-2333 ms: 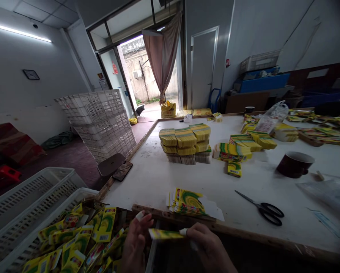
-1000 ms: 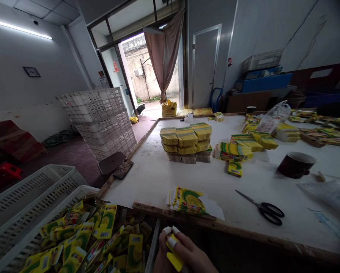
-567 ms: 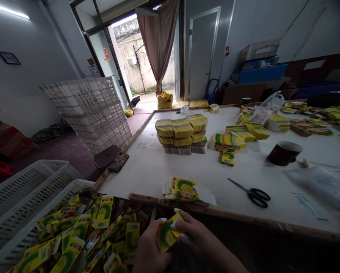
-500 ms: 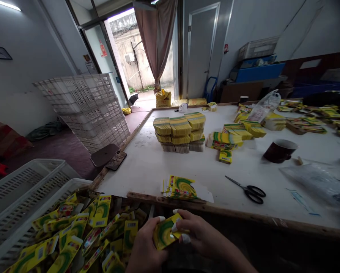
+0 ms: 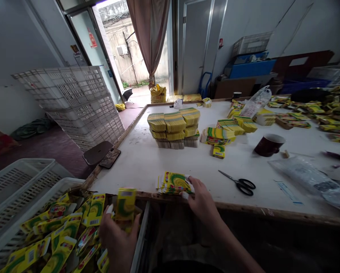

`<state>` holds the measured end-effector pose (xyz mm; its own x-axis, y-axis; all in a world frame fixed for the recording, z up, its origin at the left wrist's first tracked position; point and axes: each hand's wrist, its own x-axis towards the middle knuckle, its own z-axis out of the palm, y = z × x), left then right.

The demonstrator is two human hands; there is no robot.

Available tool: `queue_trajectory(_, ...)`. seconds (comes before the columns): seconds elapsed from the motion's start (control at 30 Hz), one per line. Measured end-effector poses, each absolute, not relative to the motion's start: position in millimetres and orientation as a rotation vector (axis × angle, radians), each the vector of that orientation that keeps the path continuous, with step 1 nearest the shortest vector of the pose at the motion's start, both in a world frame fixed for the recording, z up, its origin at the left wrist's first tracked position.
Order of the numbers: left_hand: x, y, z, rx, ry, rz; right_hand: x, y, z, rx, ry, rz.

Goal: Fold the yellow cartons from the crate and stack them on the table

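1. Yellow-and-green cardboard box (image 5: 126, 204), blurred, over the filled white plastic basket (image 5: 41, 204); left hand (image 5: 117, 239) curved about it, thumb and fingers apart, grip unclear.
2. Flat yellow-and-green cartons (image 5: 173, 182), stacked; right hand (image 5: 202, 199) at their right end, thumb and finger apart, grip unclear.
3. White wood-edged tabletop (image 5: 133, 163).
4. Room: white lattice crates (image 5: 79, 102), brownish curtain (image 5: 150, 38), grey door (image 5: 197, 41).

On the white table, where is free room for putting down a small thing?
Bare tabletop lies between the phone and the yellow stacks, and between those stacks and the front pile by the right hand. The far right is crowded with loose packs.
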<state>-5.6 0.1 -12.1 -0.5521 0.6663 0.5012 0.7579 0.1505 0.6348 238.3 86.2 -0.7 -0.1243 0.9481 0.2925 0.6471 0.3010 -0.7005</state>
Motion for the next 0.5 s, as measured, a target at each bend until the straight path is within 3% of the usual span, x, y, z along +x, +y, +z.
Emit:
queue_trajectory(0.13, -2, -5, -24, -1.455, -2.420, -1.452, 246, 104, -7, -1.571, -1.982, 0.432)
queue_trajectory(0.3, 37, -7, -33, -1.716, -2.638, -1.806, 245, 104, -9, -1.521, -1.942, 0.454)
queue_trajectory(0.4, 60, -3, -30, -1.763, -2.503, -2.351, 237, 94, -1, -1.382, -1.822, 0.669)
queue_trajectory(0.5, 75, 3, -18, -1.638, -2.189, -3.004, 217, 69, 10, -1.066, -1.676, 1.159)
